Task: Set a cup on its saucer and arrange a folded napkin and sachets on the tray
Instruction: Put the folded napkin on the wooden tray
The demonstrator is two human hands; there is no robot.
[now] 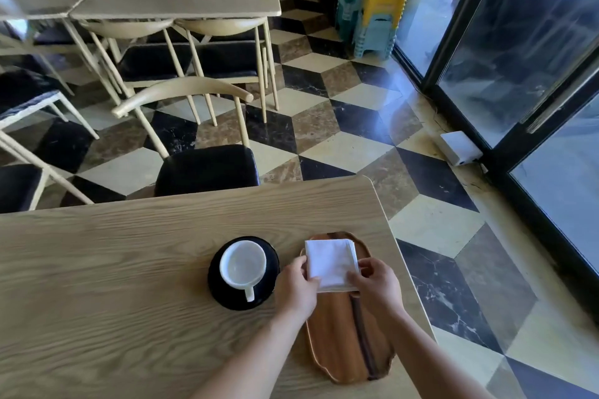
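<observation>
A white cup (243, 264) stands upright on a black saucer (271, 261) on the wooden table, its handle toward me. To its right lies a long wooden tray (340, 340). A folded white napkin (330, 262) rests on the tray's far end. My left hand (298, 288) pinches the napkin's near left corner and my right hand (376, 282) pinches its near right corner. No sachets are in sight.
The light wooden table (129, 269) ends just right of the tray, above a chequered floor. A chair with a black seat (207, 168) stands at the table's far side. More tables and chairs fill the back left; glass doors run along the right.
</observation>
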